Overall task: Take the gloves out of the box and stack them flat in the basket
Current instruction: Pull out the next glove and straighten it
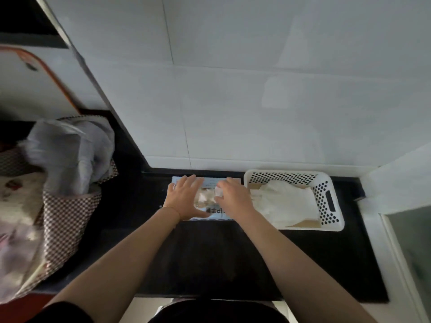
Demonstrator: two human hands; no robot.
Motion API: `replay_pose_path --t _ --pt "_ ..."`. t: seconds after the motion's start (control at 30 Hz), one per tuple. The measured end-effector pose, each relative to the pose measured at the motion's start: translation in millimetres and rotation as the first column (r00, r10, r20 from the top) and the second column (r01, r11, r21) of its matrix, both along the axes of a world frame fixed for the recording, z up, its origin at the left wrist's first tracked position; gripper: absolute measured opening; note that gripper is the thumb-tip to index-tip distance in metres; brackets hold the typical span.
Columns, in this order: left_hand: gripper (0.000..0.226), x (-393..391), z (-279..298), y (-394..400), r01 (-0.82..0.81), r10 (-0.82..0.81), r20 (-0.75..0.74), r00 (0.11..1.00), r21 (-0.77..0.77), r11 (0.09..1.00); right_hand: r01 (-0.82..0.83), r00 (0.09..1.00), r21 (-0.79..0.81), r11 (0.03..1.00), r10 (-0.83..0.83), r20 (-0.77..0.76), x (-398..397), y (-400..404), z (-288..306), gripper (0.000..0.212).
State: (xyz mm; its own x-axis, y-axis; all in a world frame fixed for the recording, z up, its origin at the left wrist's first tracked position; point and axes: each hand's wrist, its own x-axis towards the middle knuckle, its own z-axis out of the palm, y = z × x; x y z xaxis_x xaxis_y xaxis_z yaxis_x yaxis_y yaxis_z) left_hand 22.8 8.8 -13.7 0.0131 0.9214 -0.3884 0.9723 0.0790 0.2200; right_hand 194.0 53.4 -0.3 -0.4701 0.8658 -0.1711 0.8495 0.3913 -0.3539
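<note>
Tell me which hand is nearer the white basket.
Right. The right hand pinches a glove at the box opening, beside the basket; the left hand presses the box's far side.

Our forearms are bare, no sleeves reaching them. A thin bracelet (171, 209) circles our left wrist. Dark clothing (210, 311) covers us at the frame's bottom.

White tiled wall (256, 89), black countertop (210, 257), checkered bag (63, 217) at left, dim light
</note>
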Motion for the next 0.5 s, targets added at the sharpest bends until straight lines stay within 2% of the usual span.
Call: replay_pose_path --t 0.23,0.5 --pt "0.121 -7 -3 -1 -0.004 0.004 -0.001 1.000 0.034 0.999 0.168 0.983 0.018 0.986 -0.169 0.073 -12 -5 6 0.007" --pt "0.127 -12 -7 -5 -0.019 0.017 0.025 1.000 0.072 0.997 0.292 0.943 0.160 0.943 -0.256 -0.214 -18 10 45 0.010"
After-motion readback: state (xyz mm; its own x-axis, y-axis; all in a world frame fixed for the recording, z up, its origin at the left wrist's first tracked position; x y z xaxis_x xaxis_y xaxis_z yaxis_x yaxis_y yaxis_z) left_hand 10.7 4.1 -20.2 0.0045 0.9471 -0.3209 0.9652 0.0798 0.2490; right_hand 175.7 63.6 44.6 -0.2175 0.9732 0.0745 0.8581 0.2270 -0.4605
